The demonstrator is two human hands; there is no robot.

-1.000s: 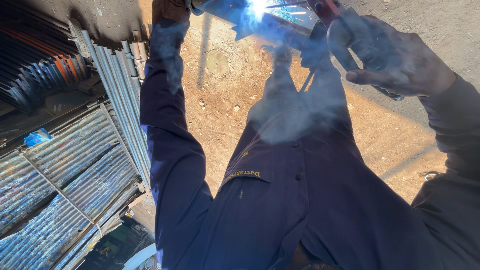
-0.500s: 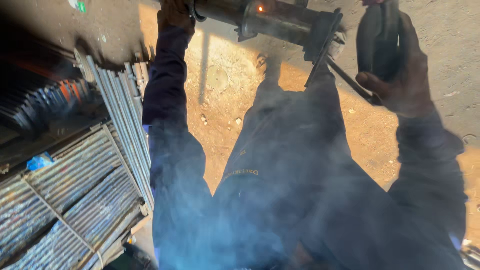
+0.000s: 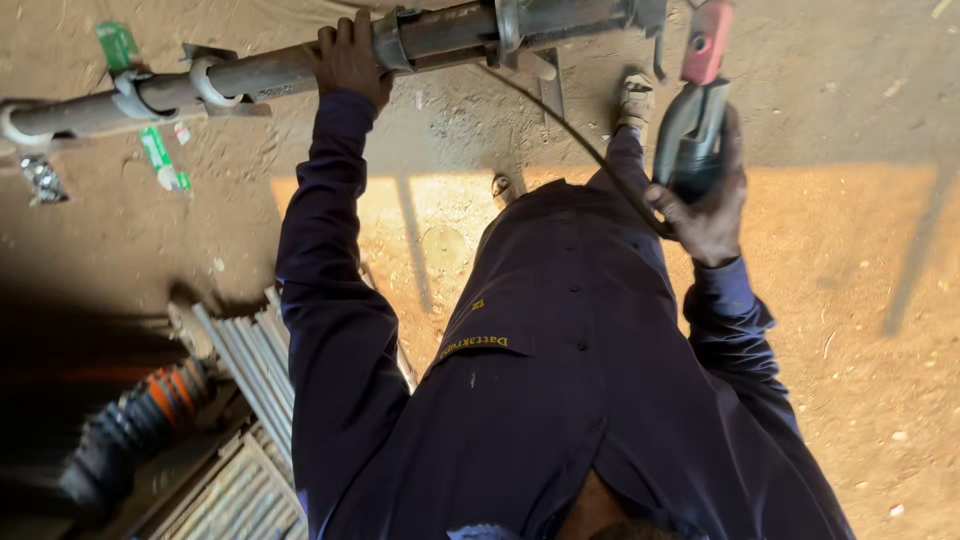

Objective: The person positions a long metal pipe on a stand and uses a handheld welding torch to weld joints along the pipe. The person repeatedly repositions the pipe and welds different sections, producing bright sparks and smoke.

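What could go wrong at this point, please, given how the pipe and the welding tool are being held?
The left hand grips the metal pipe bare, right beside a welded collar; if that spot is hot, it could burn. The right hand, also bare, holds the electrode holder near the pipe, so an accidental touch might strike an arc. Its cable crosses the body and could snag.
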